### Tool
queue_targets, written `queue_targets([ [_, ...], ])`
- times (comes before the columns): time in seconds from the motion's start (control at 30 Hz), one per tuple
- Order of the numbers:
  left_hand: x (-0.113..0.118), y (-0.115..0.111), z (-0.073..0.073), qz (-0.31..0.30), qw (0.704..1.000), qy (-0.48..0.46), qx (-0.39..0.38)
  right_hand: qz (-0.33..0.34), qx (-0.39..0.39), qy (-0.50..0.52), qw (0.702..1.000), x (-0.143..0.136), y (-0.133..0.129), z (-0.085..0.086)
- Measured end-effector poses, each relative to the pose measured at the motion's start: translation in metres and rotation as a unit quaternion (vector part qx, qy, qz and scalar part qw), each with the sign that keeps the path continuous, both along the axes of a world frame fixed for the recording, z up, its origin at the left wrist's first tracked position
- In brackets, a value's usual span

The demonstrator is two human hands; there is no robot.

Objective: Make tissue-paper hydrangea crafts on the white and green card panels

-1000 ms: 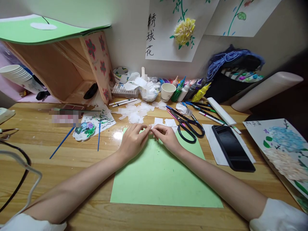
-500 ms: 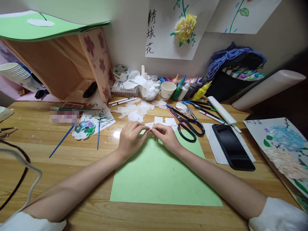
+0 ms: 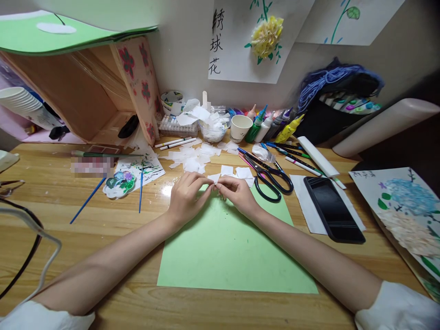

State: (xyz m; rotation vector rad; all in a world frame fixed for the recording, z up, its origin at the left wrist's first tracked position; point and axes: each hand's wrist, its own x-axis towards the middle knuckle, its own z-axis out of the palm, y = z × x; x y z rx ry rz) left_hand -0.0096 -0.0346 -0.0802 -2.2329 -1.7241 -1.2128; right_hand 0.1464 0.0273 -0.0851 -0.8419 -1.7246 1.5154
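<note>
My left hand (image 3: 188, 195) and my right hand (image 3: 239, 195) meet over the far edge of a green sheet (image 3: 237, 256). Between their pinched fingertips is a small white piece of paper (image 3: 215, 184), mostly hidden by the fingers. Just beyond them lie white paper squares (image 3: 227, 170), with a heap of white paper scraps (image 3: 192, 158) farther back. Black-handled scissors (image 3: 270, 176) rest to the right of my right hand, their handles partly over the green sheet.
A phone (image 3: 333, 208) lies on white paper at right, near a flower picture (image 3: 405, 206). Paintbrushes (image 3: 140, 195) and a paint palette (image 3: 118, 184) are at left. At the back stand a paper cup (image 3: 239, 128), paint bottles (image 3: 254, 129) and a cardboard box (image 3: 134, 87).
Both hands stay in nearly the same place, still pinching the small paper with only slight finger movement. The whole view has shifted a little.
</note>
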Motion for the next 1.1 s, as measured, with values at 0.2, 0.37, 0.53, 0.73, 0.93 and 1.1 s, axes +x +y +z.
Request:
queue_targets([
  [0.2, -0.0004, 0.0003, -0.0004, -0.003, 1.000, -0.002, 0.001, 0.000, -0.002, 0.004, 1.000, -0.0003, 0.0001, -0.0002],
  [0.37, -0.0004, -0.0002, -0.0009, -0.005, 1.000, 0.002, 0.000, -0.004, 0.003, 0.003, 1.000, -0.0007, 0.0000, -0.0009],
  [0.53, 0.0011, -0.0017, 0.0003, -0.006, 1.000, 0.017, 0.007, 0.002, 0.009, 0.011, 1.000, -0.0005, 0.0001, -0.0015],
  [0.73, 0.0012, -0.0021, 0.0011, 0.003, 0.999, 0.031, 0.009, 0.018, 0.054, -0.008, 0.998, -0.0003, -0.0025, 0.0005],
  [0.93, 0.0011, 0.0002, 0.0019, 0.035, 0.999, -0.018, -0.020, -0.001, 0.030, -0.028, 0.999, -0.0004, -0.0034, -0.0024],
  [1.1, 0.0004, 0.0026, -0.0011, 0.058, 0.994, -0.073, -0.053, -0.010, 0.024, -0.032, 0.999, -0.0003, -0.0025, -0.0048],
])
